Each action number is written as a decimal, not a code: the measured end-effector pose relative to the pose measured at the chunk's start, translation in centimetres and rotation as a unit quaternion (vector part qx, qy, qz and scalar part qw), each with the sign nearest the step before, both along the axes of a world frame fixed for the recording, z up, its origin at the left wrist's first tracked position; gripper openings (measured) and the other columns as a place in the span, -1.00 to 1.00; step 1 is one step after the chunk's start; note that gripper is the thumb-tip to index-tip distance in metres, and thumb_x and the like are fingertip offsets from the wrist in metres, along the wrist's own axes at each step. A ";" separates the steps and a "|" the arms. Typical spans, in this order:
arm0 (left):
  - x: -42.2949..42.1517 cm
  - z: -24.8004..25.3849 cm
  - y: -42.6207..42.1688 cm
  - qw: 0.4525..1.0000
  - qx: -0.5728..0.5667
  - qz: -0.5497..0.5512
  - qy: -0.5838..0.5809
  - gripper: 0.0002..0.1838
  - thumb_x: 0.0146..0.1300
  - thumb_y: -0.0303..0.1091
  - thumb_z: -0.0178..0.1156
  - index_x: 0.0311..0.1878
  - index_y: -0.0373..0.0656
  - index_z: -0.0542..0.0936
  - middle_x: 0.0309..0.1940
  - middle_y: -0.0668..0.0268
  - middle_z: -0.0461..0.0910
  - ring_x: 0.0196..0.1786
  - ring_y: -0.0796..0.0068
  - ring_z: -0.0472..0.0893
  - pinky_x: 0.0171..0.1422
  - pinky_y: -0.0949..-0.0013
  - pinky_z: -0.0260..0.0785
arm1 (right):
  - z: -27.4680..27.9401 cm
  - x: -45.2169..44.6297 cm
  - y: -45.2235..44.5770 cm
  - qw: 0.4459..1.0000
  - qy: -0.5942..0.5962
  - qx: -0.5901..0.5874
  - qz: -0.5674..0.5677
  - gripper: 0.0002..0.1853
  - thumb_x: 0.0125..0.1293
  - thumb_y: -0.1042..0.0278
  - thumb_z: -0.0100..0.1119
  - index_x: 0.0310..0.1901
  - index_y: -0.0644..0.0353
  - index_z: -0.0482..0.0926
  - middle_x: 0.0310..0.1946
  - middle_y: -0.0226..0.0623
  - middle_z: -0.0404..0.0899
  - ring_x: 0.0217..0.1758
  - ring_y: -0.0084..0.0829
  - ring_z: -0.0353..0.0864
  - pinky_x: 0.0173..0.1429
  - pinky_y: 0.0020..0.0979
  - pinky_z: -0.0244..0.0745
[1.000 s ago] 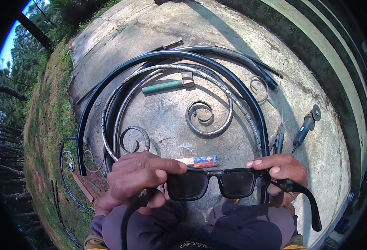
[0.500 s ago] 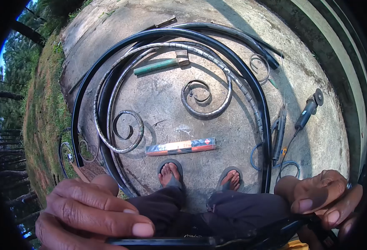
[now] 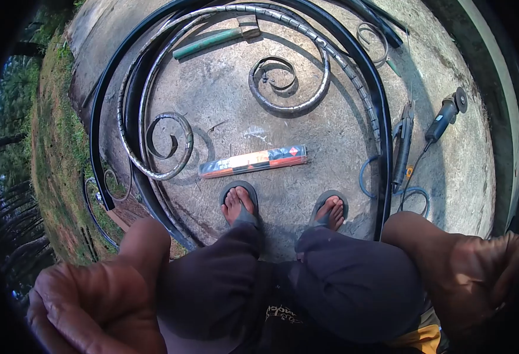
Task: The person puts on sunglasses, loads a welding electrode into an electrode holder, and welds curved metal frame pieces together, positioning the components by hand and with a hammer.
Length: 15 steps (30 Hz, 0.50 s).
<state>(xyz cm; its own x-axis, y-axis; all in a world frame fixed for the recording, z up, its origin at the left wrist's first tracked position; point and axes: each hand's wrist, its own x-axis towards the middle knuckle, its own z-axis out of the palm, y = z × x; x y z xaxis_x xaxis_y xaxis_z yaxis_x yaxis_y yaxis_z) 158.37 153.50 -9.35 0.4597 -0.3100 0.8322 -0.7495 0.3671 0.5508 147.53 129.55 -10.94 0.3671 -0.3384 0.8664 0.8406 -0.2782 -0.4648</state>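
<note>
- Both hands have swung outward since half a second ago, palms now turned into view; the dark-lensed glasses have slipped out of the picture, and everything on the ground shows higher up.
- Plastic packet (image 3: pixel 253 161): long, flat and glossy, printed in orange, white and dark, lying on a rough, stained concrete slab (image 3: pixel 342 138).
- Left hand (image 3: pixel 97 307): well to the near left of the packet, fingers curled inward, skin deeply creased. Fingertips hidden — I cannot tell whether they pinch the glasses.
- Right hand (image 3: pixel 486 271): well to the near right of the packet, fingers bent, partly in shade; its grip cannot be told either.
- Sandalled feet (image 3: pixel 239 203): just on the packet's near side, toes towards it.
- Left scroll (image 3: pixel 190 141) and right scroll (image 3: pixel 292 111): curled metal, one beside the packet's left end, one beyond it.
- Green-handled hammer (image 3: pixel 218 42): farther beyond the packet, its metal head blocky.
- Black arched bar (image 3: pixel 383 189): smooth, shiny, bending round the packet's far side.
- Welding electrode holder (image 3: pixel 402 147) and angle grinder (image 3: pixel 446 118): right of the packet, outside the arch.
- Slab's left edge: well left of the packet, meeting grass (image 3: pixel 59 153). Concrete spans packet to right bar — a wider gap than towards the left scroll.
</note>
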 end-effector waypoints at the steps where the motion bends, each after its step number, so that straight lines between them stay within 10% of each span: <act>1: 0.0 0.0 -0.1 1.000 0.004 -0.001 0.003 -0.67 0.21 -0.26 0.39 -0.08 -0.16 0.49 -0.17 0.32 0.38 -0.50 0.48 0.59 -0.43 0.54 0.47 | -0.1 0.1 0.1 1.000 -0.004 0.000 -0.007 -0.61 0.44 0.02 0.10 0.21 -0.08 0.46 -0.01 -0.45 0.42 -0.19 -0.49 0.54 -0.42 -0.56 0.47; 11: -0.1 -0.8 -2.0 0.998 -0.059 0.016 0.003 -0.64 0.14 -0.41 0.44 -0.08 -0.21 0.47 -0.20 0.25 0.33 -0.53 0.40 0.61 -0.55 0.57 0.53 | -0.1 0.7 0.3 0.985 -0.166 0.015 -0.049 -0.59 0.42 -0.08 0.11 0.17 -0.07 0.52 -0.06 -0.56 0.43 -0.29 -0.70 0.47 -0.50 -0.70 0.33; 12: -0.2 -1.1 -2.7 0.997 -0.075 0.021 0.007 -0.63 0.14 -0.43 0.44 -0.08 -0.21 0.46 -0.21 0.24 0.33 -0.54 0.39 0.61 -0.56 0.57 0.54 | -0.4 -0.3 0.6 0.986 -0.085 -0.020 -0.143 -0.59 0.50 -0.05 0.00 0.18 0.03 0.48 -0.12 -0.43 0.49 -0.29 -0.58 0.54 -0.50 -0.65 0.34; 15: -0.3 -1.6 -3.9 0.994 -0.097 0.007 0.045 -0.62 0.12 -0.48 0.45 -0.09 -0.24 0.45 -0.23 0.23 0.31 -0.56 0.36 0.61 -0.61 0.55 0.57 | 1.1 -4.7 -1.2 0.977 0.201 -0.036 0.058 -0.62 0.51 0.12 0.03 0.21 0.13 0.36 0.01 -0.18 0.44 -0.28 -0.33 0.62 -0.54 -0.56 0.40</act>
